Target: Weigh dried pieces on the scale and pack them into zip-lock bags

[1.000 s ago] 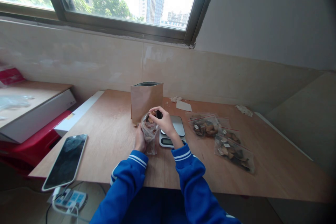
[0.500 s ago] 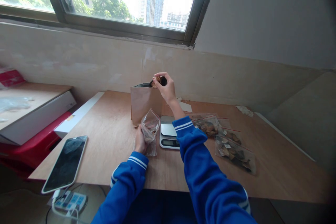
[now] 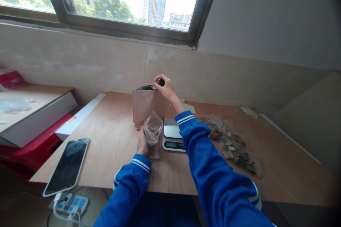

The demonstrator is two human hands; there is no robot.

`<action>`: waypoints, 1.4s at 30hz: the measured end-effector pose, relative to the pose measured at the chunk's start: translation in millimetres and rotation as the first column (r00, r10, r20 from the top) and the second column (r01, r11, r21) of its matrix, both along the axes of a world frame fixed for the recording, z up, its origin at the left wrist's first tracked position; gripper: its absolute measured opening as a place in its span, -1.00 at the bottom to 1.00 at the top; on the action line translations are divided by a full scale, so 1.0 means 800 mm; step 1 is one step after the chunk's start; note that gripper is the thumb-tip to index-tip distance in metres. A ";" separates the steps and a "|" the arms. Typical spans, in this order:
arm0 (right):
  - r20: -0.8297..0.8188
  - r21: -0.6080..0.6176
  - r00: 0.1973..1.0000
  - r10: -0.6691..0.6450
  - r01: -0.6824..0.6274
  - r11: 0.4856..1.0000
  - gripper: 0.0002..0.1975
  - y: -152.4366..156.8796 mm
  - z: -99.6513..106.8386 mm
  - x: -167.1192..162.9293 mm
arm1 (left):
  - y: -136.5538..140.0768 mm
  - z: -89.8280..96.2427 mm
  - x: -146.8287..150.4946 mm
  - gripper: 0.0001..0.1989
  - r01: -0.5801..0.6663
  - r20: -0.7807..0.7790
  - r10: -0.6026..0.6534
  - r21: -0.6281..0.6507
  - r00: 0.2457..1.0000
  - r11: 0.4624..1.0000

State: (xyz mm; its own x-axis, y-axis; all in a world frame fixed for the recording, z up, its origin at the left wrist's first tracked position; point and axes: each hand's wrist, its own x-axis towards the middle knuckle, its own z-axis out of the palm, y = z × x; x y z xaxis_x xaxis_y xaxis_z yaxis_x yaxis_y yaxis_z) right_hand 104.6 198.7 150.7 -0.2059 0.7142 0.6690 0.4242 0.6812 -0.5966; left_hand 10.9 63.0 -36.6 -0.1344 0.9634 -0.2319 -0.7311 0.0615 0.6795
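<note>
Right fingers [image 3: 163, 77] pinch dried pieces [image 3: 162, 82], open paper bag [image 3: 147, 104] just below-left of them; left fingers [image 3: 142, 134] grip a plastic bag [image 3: 153, 127].

Person in a bright blue long-slv top [image 3: 226, 184], fabric soft-looking, cut loose. L sleeve [image 3: 128, 184] & R sleeve [image 3: 202, 149] match: both bunch into folds abv the wrist & end in a blue cuff [image 3: 184, 120] w/ 2 thin white stripes running round it. More white trim [image 3: 256, 198] shows farther up, nr the elbow, on both slvs. L hand [image 3: 143, 142] & R hand [image 3: 165, 87] are bare. Lower clothing [image 3: 162, 211] is v. dark navy, details lost in shadow.
</note>
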 end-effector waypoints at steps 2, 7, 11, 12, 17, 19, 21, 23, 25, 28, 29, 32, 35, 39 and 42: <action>0.033 -0.016 0.999 -0.019 0.020 1.000 -0.89 0.001 0.000 -0.001 | 0.001 -0.001 0.000 -0.59 0.005 0.001 -0.005 0.003 1.000 1.000; 0.275 -0.042 0.959 -0.068 0.082 0.996 -0.90 -0.011 0.008 -0.006 | 0.001 -0.001 0.000 -0.59 0.004 0.000 -0.004 0.004 1.000 1.000; 0.505 0.075 0.847 -0.169 0.151 0.986 -0.77 -0.033 0.016 -0.010 | -0.001 0.003 0.001 -0.63 -0.033 0.010 0.032 0.018 0.999 0.999; 0.553 0.121 0.807 -0.205 0.165 0.979 -0.73 -0.038 0.017 -0.011 | -0.002 0.004 0.001 -0.63 -0.034 0.011 0.034 0.012 0.999 0.999; 0.739 0.229 0.618 -0.269 0.146 0.962 -0.63 -0.057 0.021 -0.018 | -0.004 0.009 0.001 -0.63 0.002 0.054 -0.001 -0.033 0.999 0.999; 0.783 0.225 0.565 -0.262 0.136 0.965 -0.63 -0.061 0.022 -0.022 | -0.004 0.009 0.001 -0.62 0.014 0.077 -0.010 -0.048 0.997 0.999; 0.800 0.220 0.539 -0.262 0.141 0.965 -0.60 -0.065 0.022 -0.025 | -0.005 0.009 0.001 -0.62 0.026 0.085 -0.021 -0.061 0.996 0.998; 0.804 0.205 0.537 -0.254 0.150 0.967 -0.56 -0.067 0.021 -0.028 | -0.005 0.012 0.001 -0.61 0.042 0.092 -0.035 -0.070 0.995 0.997; 0.808 0.170 0.549 -0.214 0.131 0.977 -0.52 -0.068 0.020 -0.030 | -0.006 0.014 0.001 -0.60 0.053 0.097 -0.046 -0.068 0.994 0.996; 0.803 0.105 0.580 -0.137 0.088 0.991 -0.44 -0.070 0.017 -0.028 | -0.006 0.017 0.001 -0.59 0.054 0.097 -0.049 -0.054 0.994 0.997; 0.795 0.090 0.594 -0.121 0.081 0.993 -0.42 -0.070 0.016 -0.027 | -0.006 0.017 0.001 -0.58 0.052 0.094 -0.048 -0.049 0.994 0.997; 0.746 0.076 0.658 -0.105 0.073 0.994 -0.43 -0.071 0.013 -0.021 | -0.006 0.014 0.000 -0.57 0.048 0.088 -0.045 -0.033 0.995 0.998; 0.661 0.110 0.742 -0.115 0.056 0.992 -0.56 -0.076 0.011 -0.015 | -0.006 0.011 -0.001 -0.57 0.059 0.085 -0.057 -0.016 0.995 0.998; 0.420 0.155 0.905 -0.062 -0.005 0.988 -0.76 -0.102 0.016 -0.006 | -0.008 0.010 -0.003 -0.59 0.064 0.079 -0.064 0.004 0.995 0.998; 0.291 -0.017 0.946 0.143 -0.144 0.989 -0.76 -0.134 0.024 0.004 | -0.009 0.014 -0.002 -0.60 0.051 0.075 -0.051 0.007 0.996 0.999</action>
State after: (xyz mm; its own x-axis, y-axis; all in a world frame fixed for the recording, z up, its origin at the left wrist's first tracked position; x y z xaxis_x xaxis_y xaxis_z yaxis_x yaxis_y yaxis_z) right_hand 107.7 91.9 169.6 -0.4920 0.6600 0.5677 0.4760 0.7499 -0.4594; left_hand 9.3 55.4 -25.1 -0.0678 0.9696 -0.2349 -0.7762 0.0967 0.6231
